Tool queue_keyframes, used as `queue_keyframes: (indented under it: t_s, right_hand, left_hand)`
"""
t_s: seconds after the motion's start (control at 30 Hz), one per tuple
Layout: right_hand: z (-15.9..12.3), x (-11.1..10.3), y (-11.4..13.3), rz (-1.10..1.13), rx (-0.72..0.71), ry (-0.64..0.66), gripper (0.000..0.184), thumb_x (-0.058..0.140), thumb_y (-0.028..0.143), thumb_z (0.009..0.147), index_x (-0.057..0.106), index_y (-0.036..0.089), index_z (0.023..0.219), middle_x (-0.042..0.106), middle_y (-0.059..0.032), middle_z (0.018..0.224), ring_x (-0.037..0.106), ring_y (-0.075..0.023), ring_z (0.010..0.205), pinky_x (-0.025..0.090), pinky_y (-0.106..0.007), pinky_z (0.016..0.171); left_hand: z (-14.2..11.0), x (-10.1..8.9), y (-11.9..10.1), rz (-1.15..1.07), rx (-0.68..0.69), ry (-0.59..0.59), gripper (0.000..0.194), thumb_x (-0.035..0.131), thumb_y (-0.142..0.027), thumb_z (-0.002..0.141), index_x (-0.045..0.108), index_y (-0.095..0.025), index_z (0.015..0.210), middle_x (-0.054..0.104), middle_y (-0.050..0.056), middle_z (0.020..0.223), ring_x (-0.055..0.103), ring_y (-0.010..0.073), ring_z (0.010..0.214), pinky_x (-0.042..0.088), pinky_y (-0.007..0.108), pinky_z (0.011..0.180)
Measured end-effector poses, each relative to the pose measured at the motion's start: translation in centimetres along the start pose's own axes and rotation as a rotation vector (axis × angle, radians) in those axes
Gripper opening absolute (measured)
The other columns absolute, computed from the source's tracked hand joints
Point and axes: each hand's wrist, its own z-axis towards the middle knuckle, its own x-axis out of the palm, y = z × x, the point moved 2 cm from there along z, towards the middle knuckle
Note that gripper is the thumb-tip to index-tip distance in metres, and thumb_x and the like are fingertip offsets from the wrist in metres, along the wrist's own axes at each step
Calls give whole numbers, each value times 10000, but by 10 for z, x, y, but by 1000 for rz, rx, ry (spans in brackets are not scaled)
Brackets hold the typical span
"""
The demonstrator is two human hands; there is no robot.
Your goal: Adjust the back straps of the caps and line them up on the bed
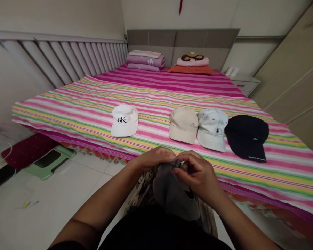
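Observation:
A dark grey baseball cap [172, 194] hangs close to my body, below my two hands. My left hand [156, 158] grips its strap end from the left, fingers bent over it. On the other side my right hand [195, 170] pinches the strap near its buckle between thumb and fingers. Beyond my hands, several caps lie on the bed: a white cap [125, 121] with black letters to the left, then a beige cap [184, 126], a pale blue cap [212, 130] and a black cap [246, 137] in a row to the right.
The bed has a striped sheet [78, 100]. Folded purple bedding [146, 62] and a pink-and-orange stack [191, 66] sit by the headboard [156, 38]. A green stool [49, 163] stands on the floor at left. A white bedside cabinet [242, 83] stands at right.

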Motion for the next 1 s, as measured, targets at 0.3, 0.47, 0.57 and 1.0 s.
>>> queue_keyframes:
  t_s: [0.3, 0.47, 0.57, 1.0]
  right_hand:
    - [-1, 7, -15, 762, 512, 241, 281, 561, 393, 743, 504, 174, 910, 470, 52, 601, 383, -56, 436, 320, -186, 410]
    - [2, 7, -15, 911, 508, 126, 267, 649, 283, 687, 504, 187, 890, 464, 72, 572, 343, -30, 396, 246, -152, 363]
    - [4, 6, -12, 980, 512, 109, 260, 666, 279, 674, 512, 192, 864, 464, 74, 555, 334, -28, 380, 230, -151, 356]
    - [-1, 2, -32, 1093, 480, 555, 290, 687, 385, 651, 641, 126, 773, 621, -19, 698, 535, -100, 604, 398, -212, 592]
  left_hand:
    - [-1, 1, 2, -127, -124, 19, 239, 693, -309, 599, 575, -101, 615, 513, -35, 499, 402, 33, 411, 281, 168, 427]
    - [-4, 2, 1, -99, -158, 30, 210, 713, -262, 563, 621, -84, 627, 556, -15, 515, 439, 39, 426, 310, 165, 436]
    - [-4, 4, -2, -188, -98, 18, 187, 715, -239, 546, 615, -89, 594, 551, -17, 503, 447, 43, 431, 328, 169, 447]
    - [-2, -13, -3, -312, -29, 145, 199, 599, -300, 655, 559, -106, 634, 648, 102, 601, 604, 192, 541, 447, 287, 543]
